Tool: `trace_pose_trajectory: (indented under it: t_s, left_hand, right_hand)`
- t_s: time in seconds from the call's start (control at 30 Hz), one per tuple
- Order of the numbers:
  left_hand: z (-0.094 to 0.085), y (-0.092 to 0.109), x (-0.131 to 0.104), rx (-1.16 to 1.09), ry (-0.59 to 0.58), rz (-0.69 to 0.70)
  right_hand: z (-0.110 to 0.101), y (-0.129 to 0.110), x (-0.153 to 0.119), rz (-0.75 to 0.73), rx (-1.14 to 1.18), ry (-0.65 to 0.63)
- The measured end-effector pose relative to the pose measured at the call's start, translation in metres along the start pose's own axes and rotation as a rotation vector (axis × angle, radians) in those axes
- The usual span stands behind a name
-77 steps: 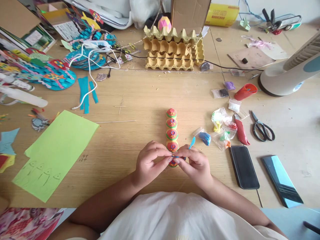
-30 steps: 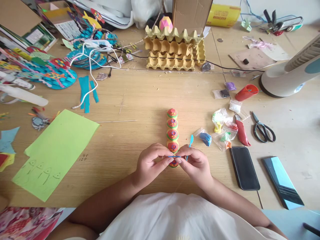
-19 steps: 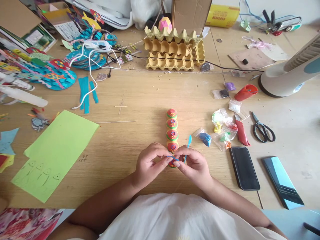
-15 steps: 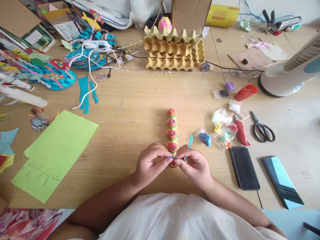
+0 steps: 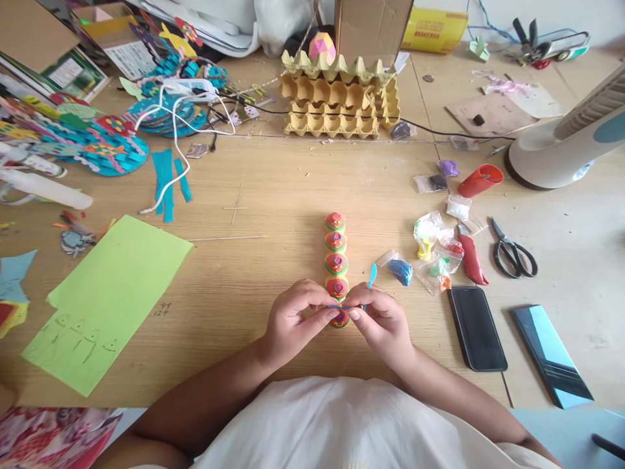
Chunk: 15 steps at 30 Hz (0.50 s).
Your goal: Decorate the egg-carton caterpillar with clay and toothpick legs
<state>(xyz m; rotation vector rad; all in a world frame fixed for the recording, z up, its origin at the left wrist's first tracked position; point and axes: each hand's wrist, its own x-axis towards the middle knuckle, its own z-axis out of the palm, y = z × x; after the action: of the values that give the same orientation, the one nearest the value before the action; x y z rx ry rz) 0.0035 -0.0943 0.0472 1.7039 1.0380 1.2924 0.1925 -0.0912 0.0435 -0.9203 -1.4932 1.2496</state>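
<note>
My left hand (image 5: 300,316) and my right hand (image 5: 383,319) meet at the fingertips, pinching a thin blue clay strip (image 5: 339,307) between them. A small blue plastic modelling tool (image 5: 373,275) also sticks up from the fingers of my right hand; its lower part is hidden. Directly below and beyond my fingertips, a row of egg-carton cups (image 5: 336,264) runs away from me. The cups are topped with red clay and trimmed in green, yellow and blue. My fingers partly cover the nearest cups.
To the right lie bagged blue clay (image 5: 401,271), other clay bags (image 5: 439,270), a red-handled cutter (image 5: 472,257), scissors (image 5: 515,251) and two phones (image 5: 478,329). Green paper (image 5: 117,293) lies left. Egg cartons (image 5: 336,98) stand behind, and a white appliance (image 5: 551,150) stands right.
My right thumb has shifted slightly to the right, and more of the blue strip shows between my fingertips. My left hand and the row of cups look the same.
</note>
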Motion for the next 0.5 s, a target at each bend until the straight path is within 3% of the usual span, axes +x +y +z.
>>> trace_pose_trajectory:
  t_s: [0.27,0.5]
  left_hand:
    - [-0.0009,-0.0016,-0.001,-0.033,0.019,-0.004]
    - [0.0,-0.0041,-0.0047,-0.24,-0.021,-0.166]
  right_hand:
    - [-0.0011,0.0028,-0.0012,-0.011,-0.012,-0.028]
    - [0.0004,0.0073,0.0001,-0.149,-0.146,-0.054]
